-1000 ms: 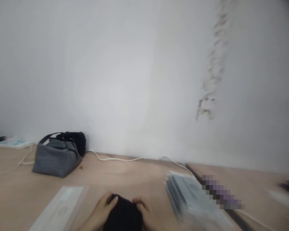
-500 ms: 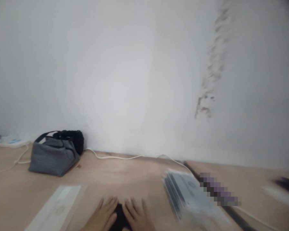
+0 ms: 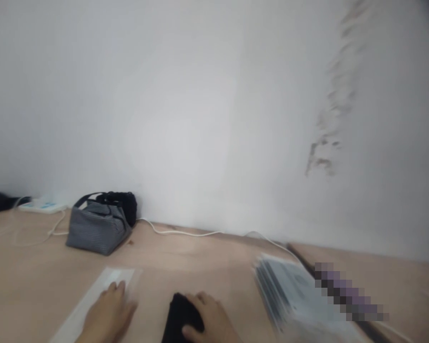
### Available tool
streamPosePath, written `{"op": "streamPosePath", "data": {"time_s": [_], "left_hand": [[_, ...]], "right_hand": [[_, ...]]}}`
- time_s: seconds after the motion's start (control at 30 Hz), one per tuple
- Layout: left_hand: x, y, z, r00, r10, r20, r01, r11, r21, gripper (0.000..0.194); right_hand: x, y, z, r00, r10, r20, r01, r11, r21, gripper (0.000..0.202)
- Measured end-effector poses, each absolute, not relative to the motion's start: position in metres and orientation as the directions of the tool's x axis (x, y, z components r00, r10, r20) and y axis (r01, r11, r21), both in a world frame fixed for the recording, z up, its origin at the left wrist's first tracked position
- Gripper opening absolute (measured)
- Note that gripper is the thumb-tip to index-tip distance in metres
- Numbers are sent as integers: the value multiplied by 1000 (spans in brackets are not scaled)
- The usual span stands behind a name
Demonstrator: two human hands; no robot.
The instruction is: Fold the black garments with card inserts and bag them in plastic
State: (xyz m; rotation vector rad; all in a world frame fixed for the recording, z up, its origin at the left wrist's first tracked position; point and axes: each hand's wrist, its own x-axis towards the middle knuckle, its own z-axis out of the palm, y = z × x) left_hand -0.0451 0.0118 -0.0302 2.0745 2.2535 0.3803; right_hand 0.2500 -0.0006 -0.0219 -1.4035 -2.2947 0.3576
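**Right hand on black piece, left hand at packet**

Black folded piece (image 3: pixel 177 317), cloth by the look, is at the near middle of the table (image 3: pixel 214 267). My right hand (image 3: pixel 214 317) lies over its right side, thumb on top; can't tell if I'm gripping or just resting. My left hand (image 3: pixel 107 312) is over the pale flat packet (image 3: pixel 100 288), near left: fingers loosely spread, nothing visibly pinched, contact unclear.

Step, my read: steadying the piece, reaching for the packet. Taking the packet would call for a fingertip under its edge.

Room: bare table between packet and piece, and beyond both as far as the white cable (image 3: pixel 186 233). Right limit: stack of sleeves (image 3: pixel 293 286). Near table edge out of view.
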Motion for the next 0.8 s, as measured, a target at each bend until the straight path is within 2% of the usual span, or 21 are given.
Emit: {"op": "streamPosePath", "data": {"time_s": [0.1,0.2,0.33,0.4,0.47,0.5,0.57,0.63,0.73,0.8], "left_hand": [[-57,8,-32,-73,994,82,970,52,236,26],[-47,4,-30,-40,993,109,957,6,290,25],[-7,1,-27,35,991,132,906,-87,415,22],[16,2,-29,80,989,126,865,-132,484,18],[37,4,-34,118,985,123,819,-166,549,15],[46,6,-37,128,984,123,796,-176,578,14],[59,8,-44,133,982,131,755,-187,628,13],[66,10,-50,123,982,141,721,-186,668,14],[71,13,-58,111,982,155,679,-189,709,17],[72,14,-63,113,980,162,658,-196,727,17]], "right_hand": [[246,2,-34,-256,946,198,811,322,-488,60],[255,-1,-47,-144,960,240,822,251,-511,52],[276,-15,-44,-19,963,269,911,127,-391,47],[286,-23,-34,-87,942,323,925,196,-324,46],[292,-28,-25,-318,881,351,857,426,-291,47],[294,-29,-24,-439,835,332,798,532,-284,46],[296,-27,-30,-583,771,255,722,636,-273,42],[295,-22,-49,-598,773,209,729,634,-259,39],[294,-7,-85,-522,804,286,766,589,-259,43],[295,4,-103,-478,825,302,772,558,-302,43]]}}
